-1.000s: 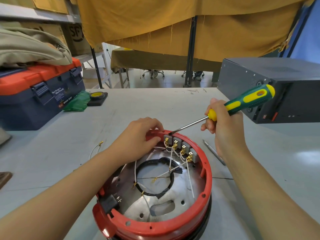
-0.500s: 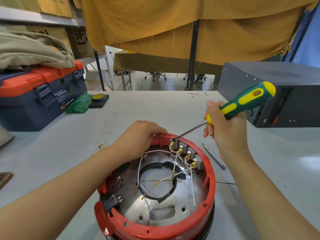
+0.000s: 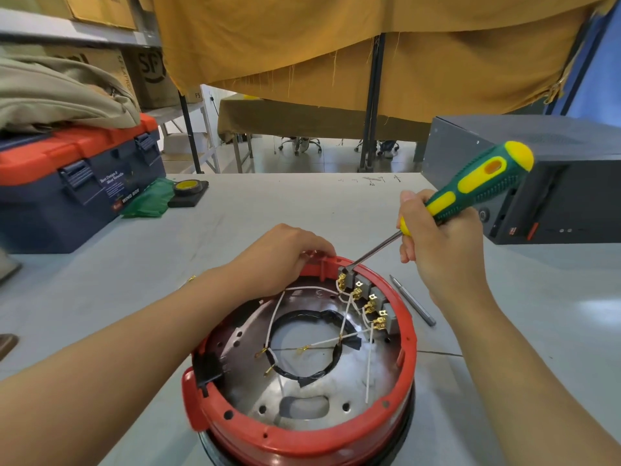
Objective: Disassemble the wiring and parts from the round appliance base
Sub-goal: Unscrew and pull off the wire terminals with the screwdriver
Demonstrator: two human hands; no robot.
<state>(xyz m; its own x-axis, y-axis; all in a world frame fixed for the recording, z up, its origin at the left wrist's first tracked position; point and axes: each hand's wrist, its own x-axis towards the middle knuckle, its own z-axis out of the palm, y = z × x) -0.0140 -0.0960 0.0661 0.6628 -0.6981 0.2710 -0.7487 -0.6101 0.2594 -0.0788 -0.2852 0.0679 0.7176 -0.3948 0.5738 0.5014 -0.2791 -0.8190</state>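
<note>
The round appliance base has a red plastic rim and a shiny metal floor, and it sits on the grey table near me. A row of grey switch blocks with brass terminals lines its far right wall. White wires run from them across a black ring. My left hand grips the far rim of the base. My right hand holds a green and yellow screwdriver, whose tip touches the top of the leftmost switch block.
A thin metal rod lies on the table right of the base. A dark grey metal box stands at the right. At the left are a blue and orange toolbox, a green bag and a tape roll.
The view has shifted slightly closer to the base. The screwdriver tip stays on the leftmost switch block, and my right hand has tilted the handle a little more upright. My left hand still grips the rim.
</note>
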